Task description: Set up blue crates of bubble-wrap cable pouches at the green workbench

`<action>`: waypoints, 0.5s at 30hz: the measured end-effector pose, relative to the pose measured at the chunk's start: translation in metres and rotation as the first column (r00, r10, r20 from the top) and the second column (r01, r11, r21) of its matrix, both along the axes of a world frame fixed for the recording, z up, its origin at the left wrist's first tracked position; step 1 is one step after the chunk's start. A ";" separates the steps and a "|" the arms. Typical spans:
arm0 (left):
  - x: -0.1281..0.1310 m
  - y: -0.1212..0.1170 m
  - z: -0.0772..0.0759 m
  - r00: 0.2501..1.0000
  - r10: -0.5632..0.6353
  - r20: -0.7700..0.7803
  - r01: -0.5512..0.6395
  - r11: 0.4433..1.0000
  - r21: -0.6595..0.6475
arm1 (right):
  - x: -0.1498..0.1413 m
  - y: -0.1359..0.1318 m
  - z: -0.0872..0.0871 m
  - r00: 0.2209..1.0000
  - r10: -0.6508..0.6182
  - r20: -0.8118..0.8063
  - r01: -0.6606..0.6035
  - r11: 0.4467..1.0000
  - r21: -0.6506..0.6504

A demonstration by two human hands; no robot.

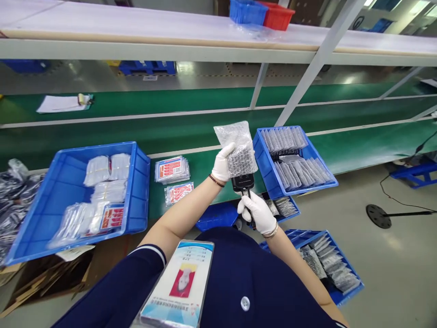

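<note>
Left hand [223,161], white-gloved, holds the side of one bubble-wrap pouch [241,157], its thumb across the clear plastic. Right hand [257,212], gloved too, is closed around the narrow lower part of one black device [243,182]; the device's wide end meets the pouch's lower edge, and whether it reaches inside is unclear. Pale print on the device is too small to read. Both things are above the near edge of the green surface [205,180], between two blue bins.

Of these, the left bin [138,191] contains several bundles of clear packets, one showing a red-and-blue printed face. The right bin [324,184] contains two rows of bubble-wrapped packs, too tightly set to count. Between the bins lie two stacks of printed packets, a taller far stack [171,170] and a lower near stack [178,193]; their red, white and blue lettering is not legible.

One badge [179,284] hangs at the person's chest, with one portrait on red and yellow and small print that cannot be made out. Below the right bin, two more blue bins, an upper one [295,210] and a lower one [357,284], contain wrapped packs. One blue box [247,12] and one red box [279,17] stand on the raised shelf [153,27].
</note>
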State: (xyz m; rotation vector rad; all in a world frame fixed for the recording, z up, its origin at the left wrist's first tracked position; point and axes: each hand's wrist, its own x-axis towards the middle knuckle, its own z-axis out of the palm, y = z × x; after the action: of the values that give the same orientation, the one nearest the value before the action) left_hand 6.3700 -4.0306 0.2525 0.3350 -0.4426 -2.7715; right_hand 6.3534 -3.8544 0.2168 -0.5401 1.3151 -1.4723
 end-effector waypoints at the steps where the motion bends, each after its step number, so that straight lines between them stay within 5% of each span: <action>1: 0.000 -0.003 0.001 1.000 -0.004 0.017 0.004 1.000 0.007 | 0.001 0.000 -0.002 0.999 0.011 -0.045 -0.010 1.000 0.014; 15: -0.006 -0.006 -0.003 0.998 0.056 -0.029 -0.054 0.997 0.054 | -0.001 -0.003 -0.019 0.996 -0.039 -0.086 0.037 0.999 -0.024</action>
State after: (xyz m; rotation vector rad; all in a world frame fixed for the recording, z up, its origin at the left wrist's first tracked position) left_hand 6.3640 -4.0361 0.2498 0.3116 -0.3478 -2.7344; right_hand 6.3527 -3.8569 0.1979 -0.6027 1.3841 -1.5110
